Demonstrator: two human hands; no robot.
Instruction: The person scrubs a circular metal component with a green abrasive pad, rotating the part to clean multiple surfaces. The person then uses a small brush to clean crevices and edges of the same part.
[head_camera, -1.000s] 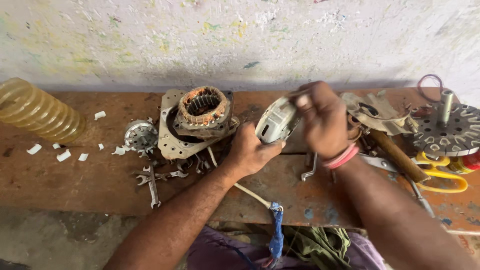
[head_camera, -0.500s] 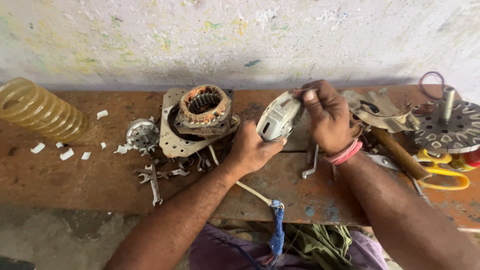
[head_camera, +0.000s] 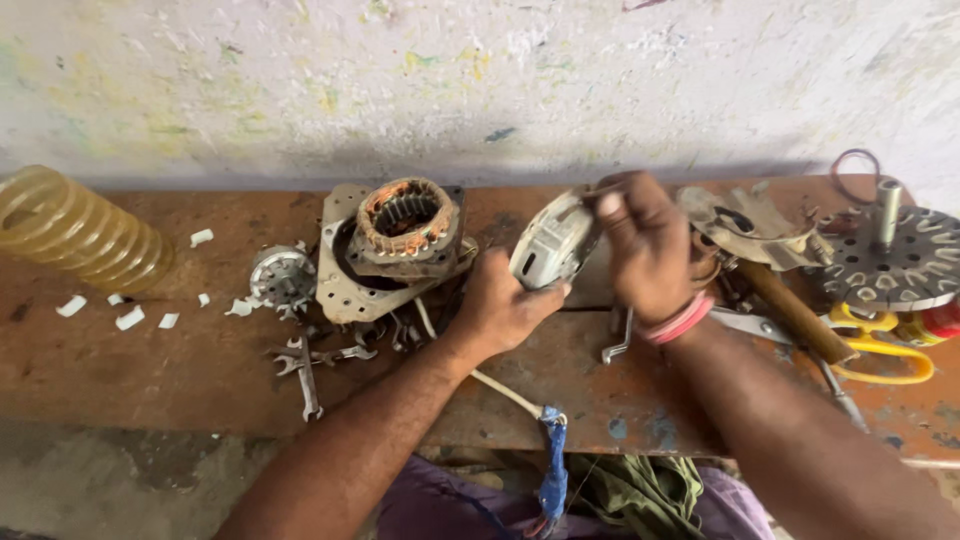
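The right hand (head_camera: 648, 245) is shifting its grip higher along the grey motor cover (head_camera: 553, 243), which is tilting more upright than 1 second ago.

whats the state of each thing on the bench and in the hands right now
round grey motor cover: lifted off the bench, tilted, held by both hands
left hand: gripping the cover's lower edge
right hand: fingers pinched at the cover's top edge
stator with copper windings: bare, resting on a metal plate
spanners: lying loose on the bench
yellow-handled scissors: lying flat, blades look closed
ribbed yellow hose: lying on its side
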